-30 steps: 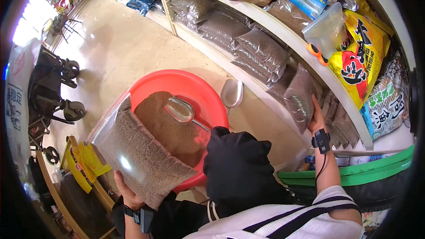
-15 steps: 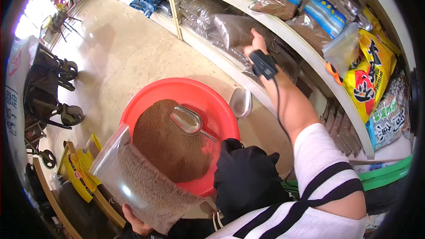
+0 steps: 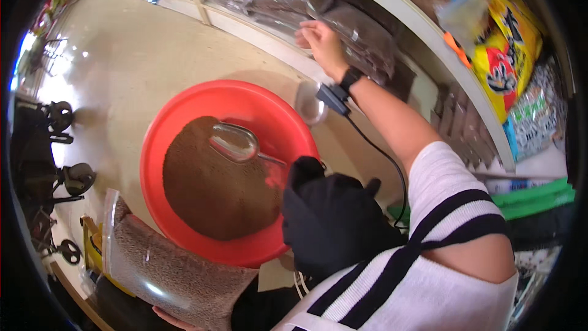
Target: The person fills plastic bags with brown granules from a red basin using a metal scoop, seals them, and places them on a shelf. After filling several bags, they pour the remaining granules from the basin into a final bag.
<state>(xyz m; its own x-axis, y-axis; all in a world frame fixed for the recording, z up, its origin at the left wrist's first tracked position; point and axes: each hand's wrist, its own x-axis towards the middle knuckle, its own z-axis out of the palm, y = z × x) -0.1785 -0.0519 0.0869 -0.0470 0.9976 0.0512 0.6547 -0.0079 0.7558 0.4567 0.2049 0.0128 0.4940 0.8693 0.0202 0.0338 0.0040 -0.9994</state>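
In the head view, off the shelf bags now with the right hand (image 3: 321, 43)! Half a second ago, right on top of a shiny one; now back in front of the stacked bags (image 3: 364, 37), with fingers loosely bent and gripping nothing visible. Too close to call whether brushing plastic back there. Still holding the bag of pellets (image 3: 177, 270) with the left hand (image 3: 174, 320), mostly hidden underneath apart from a strip of fingers. Lower in view than before, that bag, along the near-left rim of the red basin (image 3: 150, 165).

Plenty in the way, too: jutting over the basin's right rim, a black-clad knee (image 3: 337, 220), covering the tip of the handle on the scoop (image 3: 236, 142). Trailing from the right wrist, a black cable (image 3: 380, 150). On the floor between basin and shelf (image 3: 398, 3), a clear container (image 3: 311, 103). Farther right, a yellow bag (image 3: 514, 43); off to the left, dark wheels (image 3: 78, 179).

And the textures: crinkly, glossy plastic around coarse pinkish-brown grains; smooth, round red plastic; inside, fine, matte brown powder (image 3: 208, 196), under a shiny, round-ended scoop, lying untouched.
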